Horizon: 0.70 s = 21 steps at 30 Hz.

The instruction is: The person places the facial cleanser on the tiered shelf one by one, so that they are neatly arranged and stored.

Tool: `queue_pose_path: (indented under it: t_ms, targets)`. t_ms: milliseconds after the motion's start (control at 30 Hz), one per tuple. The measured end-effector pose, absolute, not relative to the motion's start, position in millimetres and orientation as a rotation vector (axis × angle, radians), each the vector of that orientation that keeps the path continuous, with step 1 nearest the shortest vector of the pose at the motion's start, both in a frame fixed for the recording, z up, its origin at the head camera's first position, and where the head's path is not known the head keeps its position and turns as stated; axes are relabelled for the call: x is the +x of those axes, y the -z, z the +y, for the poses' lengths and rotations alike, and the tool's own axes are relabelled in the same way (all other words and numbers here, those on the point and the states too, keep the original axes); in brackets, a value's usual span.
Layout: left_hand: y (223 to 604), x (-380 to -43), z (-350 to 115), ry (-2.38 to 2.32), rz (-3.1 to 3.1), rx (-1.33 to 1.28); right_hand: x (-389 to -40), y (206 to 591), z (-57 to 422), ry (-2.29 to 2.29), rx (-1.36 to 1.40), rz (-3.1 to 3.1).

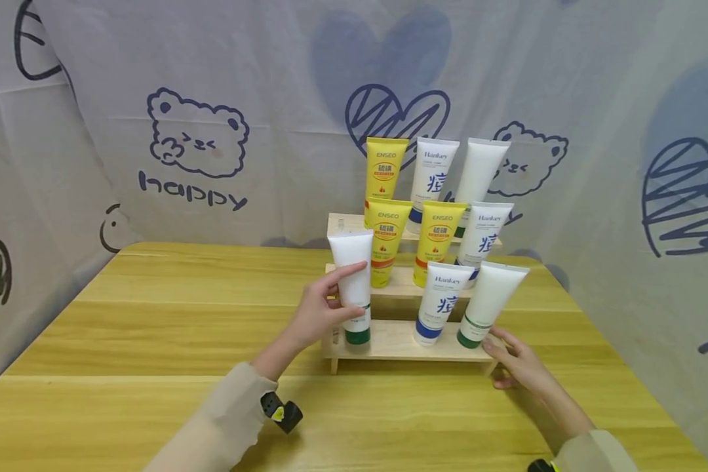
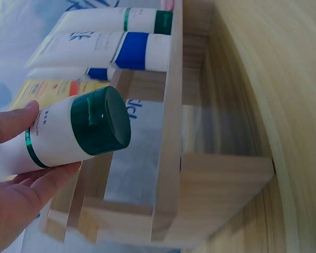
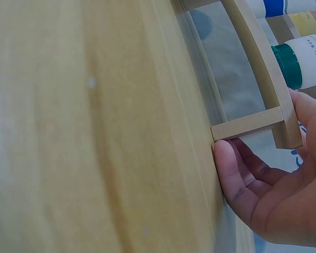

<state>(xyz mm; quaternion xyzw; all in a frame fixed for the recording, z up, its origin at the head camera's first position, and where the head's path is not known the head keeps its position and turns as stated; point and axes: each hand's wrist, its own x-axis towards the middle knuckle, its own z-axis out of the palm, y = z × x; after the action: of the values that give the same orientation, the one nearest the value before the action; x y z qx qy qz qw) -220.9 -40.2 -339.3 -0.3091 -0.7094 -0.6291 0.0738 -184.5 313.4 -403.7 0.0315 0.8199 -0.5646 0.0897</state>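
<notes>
My left hand [image 1: 324, 305] grips a white squeeze tube with a green cap [image 1: 354, 288], cap down, at the left end of the bottom step of a wooden tiered stand [image 1: 389, 331]. In the left wrist view the tube's green cap [image 2: 102, 121] hangs apart from the board. At the stand's right end, my right hand [image 1: 525, 367] holds the corner, its curled fingers [image 3: 229, 158] against the leg. Just above it stands another green-capped white tube [image 1: 490, 301]. A blue-capped white tube [image 1: 442, 301] stands to that one's left on the same step.
On the middle step are two yellow tubes [image 1: 386, 239] [image 1: 439, 239] and a white one [image 1: 484, 233]. The top step bears a yellow tube [image 1: 383, 167] and two white tubes [image 1: 433, 170] [image 1: 480, 170]. A printed cloth [image 1: 283, 164] hangs behind the wooden table [image 1: 183, 328].
</notes>
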Motion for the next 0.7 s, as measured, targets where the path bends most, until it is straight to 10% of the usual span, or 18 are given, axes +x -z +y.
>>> queue_pose_path:
  t_ms: [700]
  targets:
    - [357.1,-231.1,-1.9,1.323,-2.143,-1.118,-185.1,404.1,313.8,1.682,0.098,2.433]
